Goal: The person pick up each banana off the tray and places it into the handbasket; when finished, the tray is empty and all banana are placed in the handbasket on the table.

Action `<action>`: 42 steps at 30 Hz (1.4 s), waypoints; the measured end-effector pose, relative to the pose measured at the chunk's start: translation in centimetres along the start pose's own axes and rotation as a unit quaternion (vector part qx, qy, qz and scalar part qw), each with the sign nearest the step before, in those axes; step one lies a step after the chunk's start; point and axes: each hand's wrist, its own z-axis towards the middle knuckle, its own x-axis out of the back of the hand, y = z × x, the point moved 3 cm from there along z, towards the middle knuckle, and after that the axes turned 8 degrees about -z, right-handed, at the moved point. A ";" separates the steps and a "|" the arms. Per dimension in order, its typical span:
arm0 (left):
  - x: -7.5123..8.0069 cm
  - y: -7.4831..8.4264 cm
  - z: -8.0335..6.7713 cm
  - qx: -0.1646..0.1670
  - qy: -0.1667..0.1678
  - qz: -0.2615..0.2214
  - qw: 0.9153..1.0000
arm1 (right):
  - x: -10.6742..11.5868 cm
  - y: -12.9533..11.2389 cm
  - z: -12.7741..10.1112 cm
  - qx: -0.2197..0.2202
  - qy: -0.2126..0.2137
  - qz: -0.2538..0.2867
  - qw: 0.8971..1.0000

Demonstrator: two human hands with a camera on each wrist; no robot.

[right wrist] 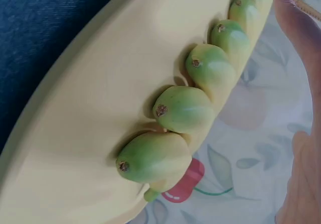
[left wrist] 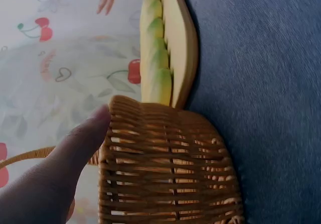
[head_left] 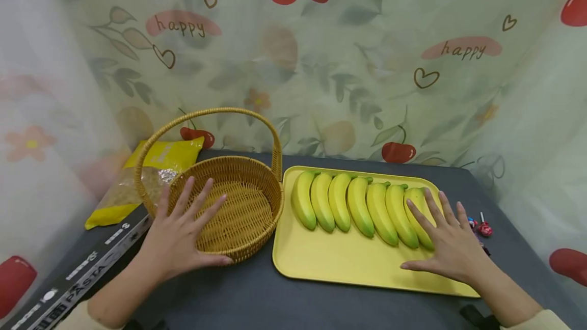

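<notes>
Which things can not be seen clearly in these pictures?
- Black box, head view: the bottom-left edge cuts it off, so only "PASTA" is readable.
- Small red items, head view: too small to identify, partly behind the right hand.
- Rightmost banana, head view: partly covered by that hand's fingers.
- Yellow bag, head view: partly behind the basket.

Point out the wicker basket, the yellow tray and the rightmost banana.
wicker basket (head_left: 238, 215): head view, woven floor inside.
yellow tray (head_left: 330, 256): head view, bare front surface.
rightmost banana (head_left: 415, 198): head view, upper part, above the fingers.

Round wicker basket (head_left: 238, 208) — empty, upright — beside seven bananas (head_left: 362, 208) on yellow tray (head_left: 330, 258).
</notes>
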 end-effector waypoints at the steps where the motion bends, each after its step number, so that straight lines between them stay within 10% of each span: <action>1: -0.1 0.1 -0.1 0.000 0.000 -0.002 1.000 | 0.0 -0.1 0.1 0.001 0.001 0.001 1.000; 18: -0.2 1.1 -0.8 0.003 0.012 -0.007 1.000 | 0.0 -2.7 3.1 0.035 0.009 0.021 0.999; 31: -0.4 2.3 -1.9 0.010 0.113 -0.038 0.993 | -0.1 -7.8 7.5 0.076 -0.016 0.067 0.995; 37: -0.7 1.5 -2.4 0.092 0.238 -0.097 0.962 | -0.7 -11.0 10.5 0.079 -0.035 0.144 0.986; 42: -1.0 0.0 -2.8 0.177 0.285 -0.253 0.907 | -1.1 -13.5 12.9 0.072 -0.066 0.253 0.962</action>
